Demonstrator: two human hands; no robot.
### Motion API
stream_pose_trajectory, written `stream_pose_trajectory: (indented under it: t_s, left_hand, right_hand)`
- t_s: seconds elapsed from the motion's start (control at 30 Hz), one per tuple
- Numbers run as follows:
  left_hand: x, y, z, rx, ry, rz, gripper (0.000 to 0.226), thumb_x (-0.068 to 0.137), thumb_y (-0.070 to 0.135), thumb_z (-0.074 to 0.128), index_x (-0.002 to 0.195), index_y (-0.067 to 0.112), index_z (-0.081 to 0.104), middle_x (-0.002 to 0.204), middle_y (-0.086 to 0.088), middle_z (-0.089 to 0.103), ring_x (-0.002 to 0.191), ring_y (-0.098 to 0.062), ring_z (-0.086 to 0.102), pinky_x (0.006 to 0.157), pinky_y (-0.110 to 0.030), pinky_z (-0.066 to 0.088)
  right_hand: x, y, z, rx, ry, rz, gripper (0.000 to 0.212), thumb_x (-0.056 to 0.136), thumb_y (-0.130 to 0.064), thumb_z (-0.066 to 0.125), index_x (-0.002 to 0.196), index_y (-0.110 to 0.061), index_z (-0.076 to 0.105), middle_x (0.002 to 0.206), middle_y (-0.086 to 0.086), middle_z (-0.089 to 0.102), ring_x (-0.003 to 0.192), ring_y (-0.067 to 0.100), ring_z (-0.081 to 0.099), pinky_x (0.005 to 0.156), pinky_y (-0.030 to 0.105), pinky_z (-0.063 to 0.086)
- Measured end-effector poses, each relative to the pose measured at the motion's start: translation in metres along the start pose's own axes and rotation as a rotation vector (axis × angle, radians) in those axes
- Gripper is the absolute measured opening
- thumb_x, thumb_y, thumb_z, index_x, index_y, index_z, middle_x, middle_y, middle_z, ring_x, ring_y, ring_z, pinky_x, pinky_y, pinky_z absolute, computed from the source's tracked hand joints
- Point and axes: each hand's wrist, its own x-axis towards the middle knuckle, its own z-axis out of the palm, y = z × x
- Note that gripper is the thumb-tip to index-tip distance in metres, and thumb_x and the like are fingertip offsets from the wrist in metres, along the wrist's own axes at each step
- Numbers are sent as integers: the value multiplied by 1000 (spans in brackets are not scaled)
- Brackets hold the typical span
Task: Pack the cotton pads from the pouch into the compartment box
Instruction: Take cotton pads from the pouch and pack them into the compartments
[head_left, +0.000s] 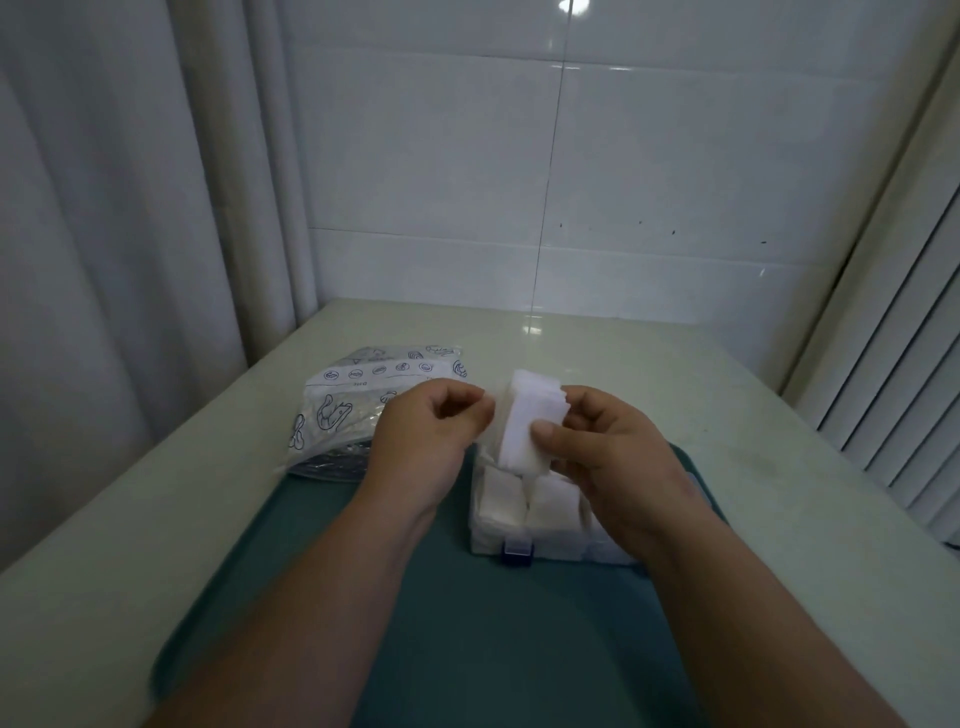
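Partly hidden compartment box (524, 543) under right hand (613, 457) gripping cotton pads (530, 421); left hand (426, 431) curled, grip unclear.

On the plastic pouch (363, 395), a row of small round printed icons and, beneath it, one tiny upside-down word, seemingly "Date". Rest of the print too blurred to read.

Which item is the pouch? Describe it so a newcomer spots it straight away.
Start at the pale table and find the teal tray on it. Off the tray's far left corner, behind the left hand, lies the pouch: crinkled clear plastic printed with dark blue line drawings, unlike the rigid compartment box holding white cotton pads.
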Motion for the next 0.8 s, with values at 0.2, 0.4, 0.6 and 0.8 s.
stream_pose_trajectory:
  t_s: [0.2,0.4,0.6,0.8]
  left_hand:
    - [-1,0,1,-91,-160,-67,8,88,6,66,94,8,72,80,-6,74,65,-10,66,58,-26,53]
    - [0,5,-5,-129,-132,-111,17,92,12,59,99,20,72,86,-3,75,72,-17,61,61,-33,48]
    - [2,8,-19,22,-318,-53,25,89,21,66,112,29,69,95,7,69,69,2,59,60,-19,41]
    - [6,-2,-20,26,-316,-138,18,87,-9,59,93,6,67,78,-12,71,72,-23,63,64,-30,53]
  right_hand:
    - [1,2,1,-50,39,18,23,87,-2,65,108,-10,65,107,14,69,97,30,68,85,43,58]
    - [0,1,-1,-253,88,-31,22,90,-11,63,111,-19,62,102,0,70,95,20,68,79,35,59]
    - [-3,1,6,-531,52,-187,38,86,-18,70,108,-33,42,92,-5,69,60,4,64,51,13,49]
    - [-1,8,9,-661,100,-206,24,84,-30,72,92,-36,50,91,-9,65,77,11,65,69,33,59]
